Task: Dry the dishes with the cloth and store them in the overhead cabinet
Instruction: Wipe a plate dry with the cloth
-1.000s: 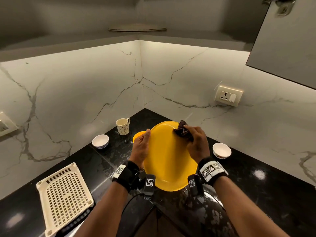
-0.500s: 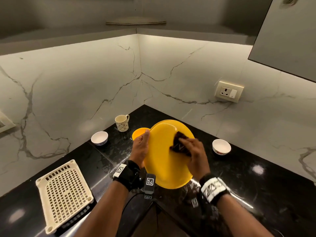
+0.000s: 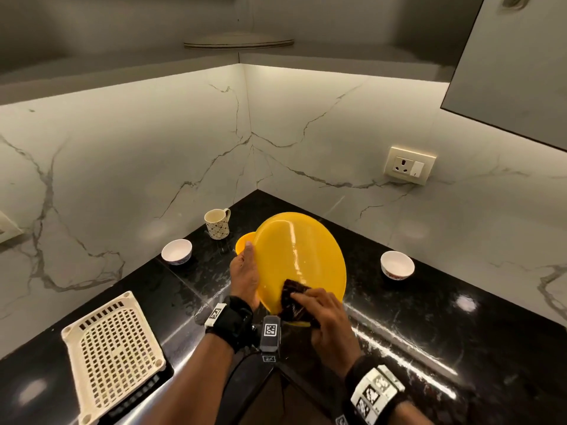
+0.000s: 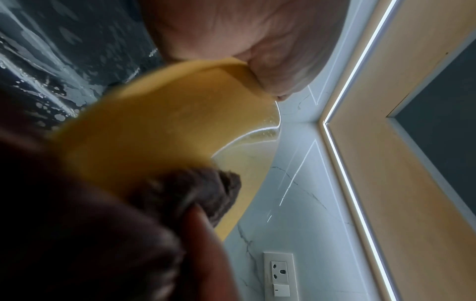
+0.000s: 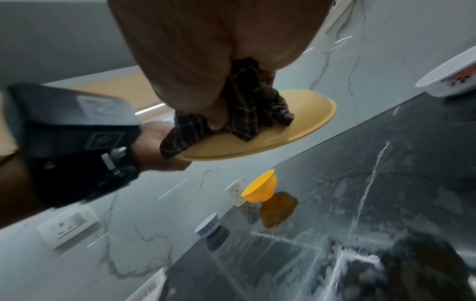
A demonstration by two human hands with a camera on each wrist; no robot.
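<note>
**Hands on the yellow plate, cloth at its lower edge**

The left hand (image 3: 245,276) grips the left rim of the yellow plate (image 3: 299,256) just below the centre of the head view, thumb over the face and the other fingers hidden behind it; the right hand (image 3: 329,320) holds the dark checked cloth (image 3: 293,302) bunched under its fingers and presses it onto the lower part of the plate's face; the plate is tilted up, above the black counter (image 3: 429,317).

What could go wrong, as I judge it: the plate hangs from one edge only, so a hard push from the cloth could lever it out of the left hand's grip and drop it onto the counter; the counter shows wet streaks in the right wrist view, so a plate set down there would pick up water again; the back of the plate may be left undried.

The plate is smooth, glossy and plain yellow, with bright reflections down its face; it looks like light plastic, though I cannot be sure.

Other dishes wait on the counter: a yellow bowl (image 3: 244,242) behind the plate, a patterned mug (image 3: 217,223) above and left of it, a white bowl (image 3: 177,251) at centre left, another white bowl (image 3: 397,265) at right; a cream drying rack (image 3: 113,351) sits lower left; the cabinet door (image 3: 515,72) fills the upper right.
</note>
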